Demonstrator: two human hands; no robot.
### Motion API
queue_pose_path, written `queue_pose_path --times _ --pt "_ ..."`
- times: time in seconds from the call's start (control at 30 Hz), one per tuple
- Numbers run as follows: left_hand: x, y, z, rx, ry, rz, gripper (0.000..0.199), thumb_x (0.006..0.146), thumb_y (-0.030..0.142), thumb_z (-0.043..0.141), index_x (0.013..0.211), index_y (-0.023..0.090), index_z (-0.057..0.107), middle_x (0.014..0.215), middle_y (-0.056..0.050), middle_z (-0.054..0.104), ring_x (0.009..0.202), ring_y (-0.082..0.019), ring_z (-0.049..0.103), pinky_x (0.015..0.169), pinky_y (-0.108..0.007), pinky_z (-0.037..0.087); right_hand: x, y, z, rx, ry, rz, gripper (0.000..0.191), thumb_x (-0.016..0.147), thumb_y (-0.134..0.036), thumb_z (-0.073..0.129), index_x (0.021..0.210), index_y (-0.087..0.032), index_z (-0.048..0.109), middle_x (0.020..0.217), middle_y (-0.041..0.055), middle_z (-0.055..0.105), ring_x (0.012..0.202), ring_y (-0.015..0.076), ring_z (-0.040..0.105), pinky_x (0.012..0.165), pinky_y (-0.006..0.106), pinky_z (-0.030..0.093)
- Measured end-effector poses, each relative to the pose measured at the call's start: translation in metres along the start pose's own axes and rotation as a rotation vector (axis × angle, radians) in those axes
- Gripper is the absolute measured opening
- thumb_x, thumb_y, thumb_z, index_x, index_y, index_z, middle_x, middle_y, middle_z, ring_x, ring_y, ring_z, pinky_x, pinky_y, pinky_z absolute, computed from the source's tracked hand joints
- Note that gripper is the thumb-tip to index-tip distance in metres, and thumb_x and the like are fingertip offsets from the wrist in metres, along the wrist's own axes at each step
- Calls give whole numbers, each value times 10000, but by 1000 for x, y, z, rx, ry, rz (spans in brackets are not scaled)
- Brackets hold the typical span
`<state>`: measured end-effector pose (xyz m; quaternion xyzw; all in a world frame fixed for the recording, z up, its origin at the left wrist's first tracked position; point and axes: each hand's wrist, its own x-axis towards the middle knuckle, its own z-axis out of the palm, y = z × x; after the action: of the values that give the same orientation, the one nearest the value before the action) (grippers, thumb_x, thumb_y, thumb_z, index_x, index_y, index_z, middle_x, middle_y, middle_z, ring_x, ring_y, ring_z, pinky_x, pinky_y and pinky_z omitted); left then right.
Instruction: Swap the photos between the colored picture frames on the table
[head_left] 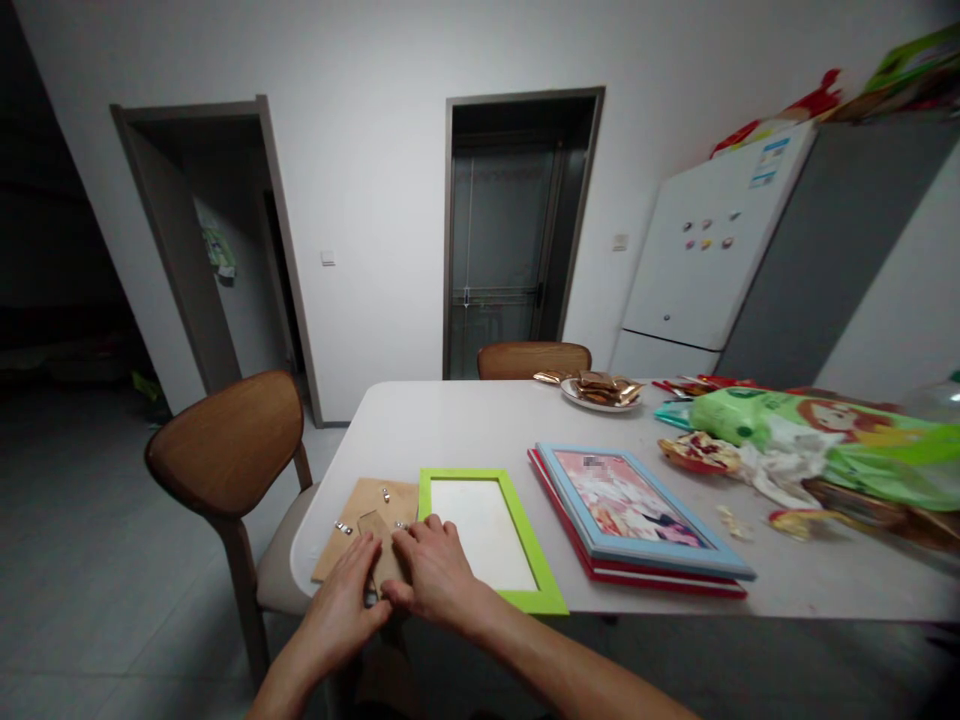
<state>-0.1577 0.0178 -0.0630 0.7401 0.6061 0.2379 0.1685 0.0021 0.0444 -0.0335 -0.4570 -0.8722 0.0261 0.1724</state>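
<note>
A brown backing board (pixel 352 500) with metal clips and a narrow stand piece (pixel 371 521) lies at the table's near left corner. On the board's left part rests my left hand (pixel 346 600), its fingers extended beside the stand piece. My right hand (pixel 435 570) bends over the right side of the stand piece, fingers curled; what is under its fingertips is hidden. Just right of the board, partly behind my right hand and forearm, lies a green frame (pixel 525 530) around a white sheet (pixel 487 535).
To the right, a blue frame (pixel 600 545) with a picture lies on red frames (pixel 667 582). Farther back are a plate (pixel 600 404) of wrapped snacks, an opened pomegranate (pixel 701 453) and a green bag (pixel 885 460). Wooden chairs (pixel 232 440) stand left and behind.
</note>
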Motion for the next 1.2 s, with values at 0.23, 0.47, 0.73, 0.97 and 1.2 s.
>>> queue_pose_path --times 0.23,0.47,0.73,0.97,1.2 --pt "-2 2 -12 -147 -2 -67 712 516 76 403 1226 50 361 1305 -117 377 1208 -200 329 1021 -324 231 -4 -16 5 -10 3 -35 607 566 -504 578 1065 -169 491 928 108 551 916 275 420 826 450 256" --pt "1 1 -2 -177 150 -35 586 625 156 443 1203 77 380 1267 -134 426 1173 -212 383 996 -367 284 -2 -11 3 308 118 81 451 612 -286 536 1053 -194 524 931 79 552 858 214 473 762 347 356" --pt "16 47 -13 27 416 188 504 670 132 427 1172 100 403 1305 -145 366 1219 -217 306 1006 -420 265 -25 8 -51 548 284 -89 462 570 -134 511 1030 -153 535 1010 82 541 933 186 464 838 330 375" --pt "34 52 -2 167 352 261 481 624 72 446 1102 113 477 1243 -145 448 1174 -234 374 986 -448 285 -35 18 -48 520 303 -27 396 601 -128 520 994 -160 560 1003 84 542 935 188 459 843 341 380" --pt "33 24 10 212 259 140 457 672 73 403 1122 87 478 1236 -157 455 1170 -243 380 977 -446 292 -32 13 -29 490 283 -61 410 611 -137 519 1014 -201 553 976 61 540 894 182 460 811 326 383"
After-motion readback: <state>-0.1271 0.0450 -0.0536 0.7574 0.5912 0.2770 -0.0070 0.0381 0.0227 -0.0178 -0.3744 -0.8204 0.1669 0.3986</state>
